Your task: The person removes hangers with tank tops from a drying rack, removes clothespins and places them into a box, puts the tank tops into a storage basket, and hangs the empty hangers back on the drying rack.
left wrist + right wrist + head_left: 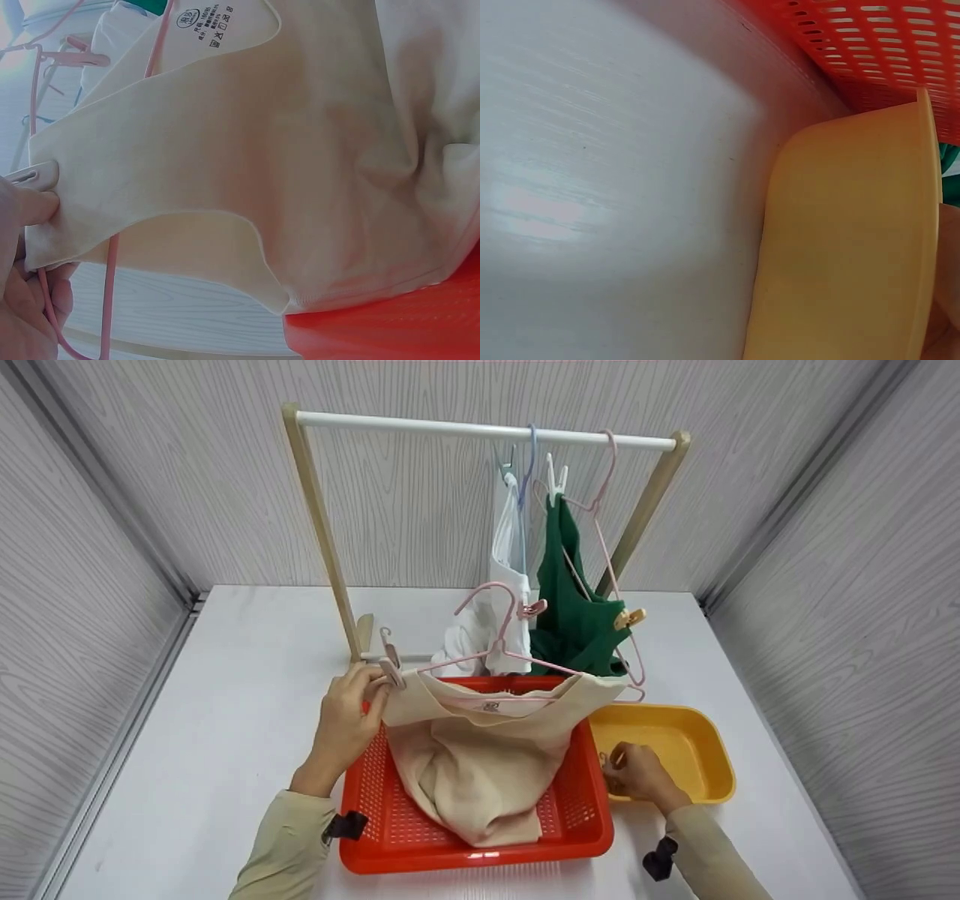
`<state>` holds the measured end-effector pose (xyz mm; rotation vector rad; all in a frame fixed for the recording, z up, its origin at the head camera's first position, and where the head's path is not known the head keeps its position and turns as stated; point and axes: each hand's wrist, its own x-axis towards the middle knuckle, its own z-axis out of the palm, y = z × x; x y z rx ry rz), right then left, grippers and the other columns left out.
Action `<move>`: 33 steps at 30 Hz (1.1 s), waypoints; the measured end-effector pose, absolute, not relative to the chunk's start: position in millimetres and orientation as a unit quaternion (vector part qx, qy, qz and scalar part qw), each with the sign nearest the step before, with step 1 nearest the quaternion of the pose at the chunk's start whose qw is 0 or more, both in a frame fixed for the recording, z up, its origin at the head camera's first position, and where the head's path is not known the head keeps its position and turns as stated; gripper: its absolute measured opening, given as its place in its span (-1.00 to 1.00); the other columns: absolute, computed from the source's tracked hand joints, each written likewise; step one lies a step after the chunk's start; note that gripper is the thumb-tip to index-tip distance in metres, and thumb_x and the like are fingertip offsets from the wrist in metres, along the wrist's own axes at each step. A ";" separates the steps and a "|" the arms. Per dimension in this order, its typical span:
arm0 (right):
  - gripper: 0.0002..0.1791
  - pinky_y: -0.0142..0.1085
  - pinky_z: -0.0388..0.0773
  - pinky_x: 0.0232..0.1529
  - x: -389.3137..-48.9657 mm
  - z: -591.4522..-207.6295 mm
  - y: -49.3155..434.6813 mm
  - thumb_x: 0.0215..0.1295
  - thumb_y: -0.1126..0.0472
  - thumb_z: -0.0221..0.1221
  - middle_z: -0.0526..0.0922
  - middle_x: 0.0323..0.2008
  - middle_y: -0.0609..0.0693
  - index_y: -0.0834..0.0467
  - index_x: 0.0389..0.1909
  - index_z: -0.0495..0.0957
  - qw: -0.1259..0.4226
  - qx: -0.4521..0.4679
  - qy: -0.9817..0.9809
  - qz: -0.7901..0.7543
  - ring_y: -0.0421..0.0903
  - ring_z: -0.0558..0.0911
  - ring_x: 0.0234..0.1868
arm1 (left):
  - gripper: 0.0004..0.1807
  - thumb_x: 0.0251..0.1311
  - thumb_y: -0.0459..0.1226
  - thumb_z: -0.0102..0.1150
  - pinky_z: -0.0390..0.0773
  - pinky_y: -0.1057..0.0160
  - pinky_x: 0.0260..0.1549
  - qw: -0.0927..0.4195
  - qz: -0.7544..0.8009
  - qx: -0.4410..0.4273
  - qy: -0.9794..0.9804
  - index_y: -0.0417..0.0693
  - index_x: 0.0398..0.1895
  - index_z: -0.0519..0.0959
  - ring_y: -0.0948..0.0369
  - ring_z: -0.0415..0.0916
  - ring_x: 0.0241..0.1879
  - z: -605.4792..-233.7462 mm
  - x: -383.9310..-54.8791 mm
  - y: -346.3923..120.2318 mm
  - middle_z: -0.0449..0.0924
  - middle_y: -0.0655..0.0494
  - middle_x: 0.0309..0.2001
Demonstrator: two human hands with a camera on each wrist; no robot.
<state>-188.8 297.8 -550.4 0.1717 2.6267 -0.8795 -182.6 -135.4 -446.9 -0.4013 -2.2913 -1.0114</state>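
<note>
A beige tank top [480, 765] hangs on a pink hanger [501, 646] with its lower part bunched in the red basket [480, 856]. My left hand [349, 724] pinches its left shoulder strap, thumb in front and fingers behind. On that same strap sits a pale clothespin [36, 177], right by my thumb. My right hand [637, 771] is low in the yellow tray [709, 735], fingers curled round a small clothespin [603, 759] that they mostly cover. In the right wrist view the tray's wall hides most of that hand.
Behind the basket stands a rack with a white rail [420, 425]. From it hang a white garment [508, 577] on a blue hanger and a green garment [574, 577] on a pink hanger, both with clothespins. The yellow tray stands against the basket's right side.
</note>
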 end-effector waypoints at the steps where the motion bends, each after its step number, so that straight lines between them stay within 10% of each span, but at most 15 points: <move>1: -0.74 -0.32 0.69 -0.29 -188.9 -550.7 297.9 0.22 0.18 0.29 0.67 -0.37 0.05 0.21 -0.14 0.54 0.181 0.057 0.933 -0.305 -0.12 0.61 -0.46 | -0.88 0.15 -0.42 0.23 0.41 0.08 -0.27 0.298 -0.380 -0.151 -0.863 -0.22 -0.24 0.57 0.01 0.53 -0.28 -446.9 -182.6 -135.6 0.64 -0.07 -0.23; 33: -0.75 -0.28 0.64 -0.32 -187.0 -540.0 295.0 0.18 0.22 0.29 0.66 -0.35 0.09 0.26 -0.18 0.56 0.144 0.004 0.951 -0.273 -0.09 0.55 -0.38 | -0.88 0.16 -0.41 0.23 0.40 0.09 -0.27 0.302 -0.381 -0.155 -0.860 -0.23 -0.24 0.57 0.02 0.53 -0.29 -448.7 -182.2 -135.7 0.63 -0.08 -0.23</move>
